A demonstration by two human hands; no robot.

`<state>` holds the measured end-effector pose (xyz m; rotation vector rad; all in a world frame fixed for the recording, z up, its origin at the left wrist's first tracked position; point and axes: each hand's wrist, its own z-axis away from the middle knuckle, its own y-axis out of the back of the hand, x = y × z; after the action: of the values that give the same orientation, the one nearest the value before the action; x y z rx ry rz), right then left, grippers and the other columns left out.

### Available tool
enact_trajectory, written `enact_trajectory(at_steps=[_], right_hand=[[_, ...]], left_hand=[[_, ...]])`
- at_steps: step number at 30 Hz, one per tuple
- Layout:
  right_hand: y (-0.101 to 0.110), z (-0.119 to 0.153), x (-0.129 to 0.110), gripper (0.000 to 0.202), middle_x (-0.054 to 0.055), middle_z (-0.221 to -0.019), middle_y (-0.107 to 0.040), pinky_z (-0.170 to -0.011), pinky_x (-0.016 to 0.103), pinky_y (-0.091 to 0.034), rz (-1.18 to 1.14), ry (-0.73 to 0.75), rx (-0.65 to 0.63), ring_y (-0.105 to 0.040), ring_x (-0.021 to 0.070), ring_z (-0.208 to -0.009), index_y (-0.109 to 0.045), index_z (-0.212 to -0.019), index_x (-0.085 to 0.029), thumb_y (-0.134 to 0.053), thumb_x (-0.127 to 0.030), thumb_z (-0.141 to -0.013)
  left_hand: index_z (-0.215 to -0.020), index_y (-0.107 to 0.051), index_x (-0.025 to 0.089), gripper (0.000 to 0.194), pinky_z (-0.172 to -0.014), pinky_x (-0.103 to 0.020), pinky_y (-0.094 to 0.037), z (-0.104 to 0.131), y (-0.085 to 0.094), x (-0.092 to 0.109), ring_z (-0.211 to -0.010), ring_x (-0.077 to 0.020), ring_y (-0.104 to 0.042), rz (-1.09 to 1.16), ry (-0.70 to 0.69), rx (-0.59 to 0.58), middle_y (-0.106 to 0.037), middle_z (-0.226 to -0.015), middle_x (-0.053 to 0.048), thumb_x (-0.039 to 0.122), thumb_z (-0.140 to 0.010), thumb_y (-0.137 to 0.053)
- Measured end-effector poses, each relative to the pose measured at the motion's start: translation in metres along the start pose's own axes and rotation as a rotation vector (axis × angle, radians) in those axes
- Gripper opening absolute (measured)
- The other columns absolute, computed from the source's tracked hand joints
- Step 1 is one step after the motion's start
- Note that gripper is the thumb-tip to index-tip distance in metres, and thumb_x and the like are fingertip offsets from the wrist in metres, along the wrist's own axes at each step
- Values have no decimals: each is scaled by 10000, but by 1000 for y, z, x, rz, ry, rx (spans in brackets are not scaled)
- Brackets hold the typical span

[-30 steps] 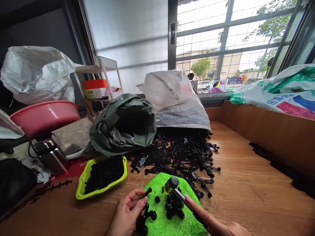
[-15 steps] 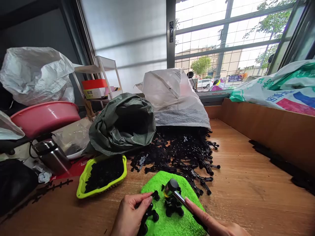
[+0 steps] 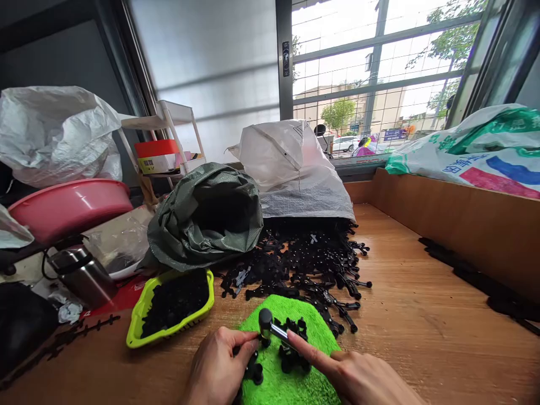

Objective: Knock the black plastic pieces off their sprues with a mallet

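On the green towel (image 3: 295,388), the left hand (image 3: 217,371) pinches a black plastic part (image 3: 253,368) just under the head of the small hammer (image 3: 270,325), whose handle slants back-right into the closed right hand (image 3: 358,377), index finger along it.

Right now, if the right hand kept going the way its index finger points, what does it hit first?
The right hand points up-left along the small hammer it holds. Going on that way, the hammer head would probably first meet the left hand fingertips holding a black plastic part on the green towel. Depth is unclear.
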<state>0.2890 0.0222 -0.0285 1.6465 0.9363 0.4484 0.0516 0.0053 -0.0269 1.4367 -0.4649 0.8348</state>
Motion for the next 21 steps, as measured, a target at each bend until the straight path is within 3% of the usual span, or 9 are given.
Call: enact_trajectory(at_steps=[4, 8, 12, 15, 18, 21], right_hand=[[6, -1, -1, 681, 26, -715, -581, -518, 234, -374, -49, -12, 27, -569, 177, -582, -147, -1446, -273, -268, -62, -810], [1, -1, -2, 835, -17, -553, -494, -409, 248, -237, 43, 7, -40, -498, 164, -429, -223, -1427, -302, -353, -36, -646], [-7, -2, -2, 816, -14, -633, -549, -442, 239, -256, 68, 9, -62, -545, 150, -505, -123, -1444, -295, -356, -33, -707], [-10, -3, 0, 850, -17, -574, -522, -422, 264, -199, 125, 6, -76, -525, 160, -458, -171, -1438, -294, -367, -32, -654], [-11, -1, 5, 849, -14, -566, -512, -423, 270, -178, 165, -16, -59, -517, 160, -445, -196, -1432, -301, -371, -36, -644], [-11, 1, 10, 832, -8, -613, -547, -441, 272, -189, 184, -52, -31, -536, 156, -478, -164, -1436, -307, -359, -24, -678]], left_hand=[[-928, -709, 287, 309, -633, -208, -374, -2, 0, -3, -798, -178, -616, -77, -20, -20, -711, -901, -19, 427, -755, -494], [-931, -704, 297, 305, -630, -208, -359, -1, 2, -2, -779, -172, -614, -99, -37, -52, -715, -857, -4, 419, -764, -480], [-953, -700, 281, 329, -565, -212, -322, 2, 4, 5, -670, -154, -606, -115, -26, -98, -705, -706, 1, 405, -780, -448], [-918, -718, 262, 331, -618, -216, -358, 1, 2, 3, -735, -170, -611, -96, -32, -74, -709, -762, -12, 417, -770, -466], [-863, -730, 207, 366, -680, -227, -402, -2, -2, -12, -799, -189, -599, 88, -63, -68, -704, -819, -36, 467, -742, -504], [-927, -686, 162, 480, -675, -230, -440, -6, -5, -31, -773, -175, -591, 528, 25, -134, -687, -808, -44, 545, -650, -600]])
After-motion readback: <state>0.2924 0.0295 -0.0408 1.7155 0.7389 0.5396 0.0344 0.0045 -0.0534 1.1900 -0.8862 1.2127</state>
